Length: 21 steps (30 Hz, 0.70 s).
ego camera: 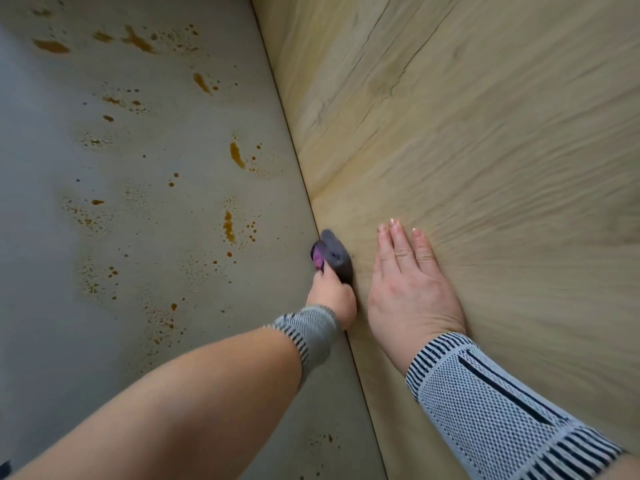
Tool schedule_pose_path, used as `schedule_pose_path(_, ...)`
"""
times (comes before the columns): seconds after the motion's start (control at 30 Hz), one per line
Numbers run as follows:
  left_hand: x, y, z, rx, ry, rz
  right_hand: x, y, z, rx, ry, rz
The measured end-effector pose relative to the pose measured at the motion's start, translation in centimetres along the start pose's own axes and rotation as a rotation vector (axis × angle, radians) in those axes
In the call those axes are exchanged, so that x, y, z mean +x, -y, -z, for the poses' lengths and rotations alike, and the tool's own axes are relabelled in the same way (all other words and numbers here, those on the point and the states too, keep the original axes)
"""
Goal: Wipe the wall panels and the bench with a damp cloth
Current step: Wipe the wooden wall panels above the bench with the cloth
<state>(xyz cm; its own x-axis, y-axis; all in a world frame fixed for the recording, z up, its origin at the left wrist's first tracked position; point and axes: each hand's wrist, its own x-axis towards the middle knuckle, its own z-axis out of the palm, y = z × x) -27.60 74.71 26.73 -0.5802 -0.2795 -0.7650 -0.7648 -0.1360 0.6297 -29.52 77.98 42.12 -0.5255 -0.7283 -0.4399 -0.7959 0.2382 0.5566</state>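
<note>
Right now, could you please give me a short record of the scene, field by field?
left hand: grips the cloth at the seam between the two surfaces
cloth: grey with a purple patch, bunched in the grip
right hand: flat, fingers straight, resting on the wood panel
wood panel: light grain, no stains seen
grey surface: spattered with orange-brown stains
wrists: striped knit supports on both

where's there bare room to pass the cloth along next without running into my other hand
The wooden panel is bare above and right of the flat right hand. The grey panel is free everywhere left of the seam, though covered in brown splatter. It is crowded at the seam, where the left hand grips the cloth beside the right.
</note>
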Motion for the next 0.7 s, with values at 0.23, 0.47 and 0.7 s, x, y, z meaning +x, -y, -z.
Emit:
schedule_pose_path(0.23,-1.6,0.1,-0.8,-0.082,0.034,0.005,0.0,-0.2,-1.2,0.09,-0.066,-0.055)
schedule_pose_path(0.47,-0.5,-2.9,1.5,-0.016,0.011,0.016,-0.4,-0.6,0.1,0.115,-0.078,-0.015)
schedule_pose_path(0.7,-2.9,-2.6,1.2,-0.148,-0.045,-0.099,-2.4,-3.1,3.4,-0.022,0.104,0.156)
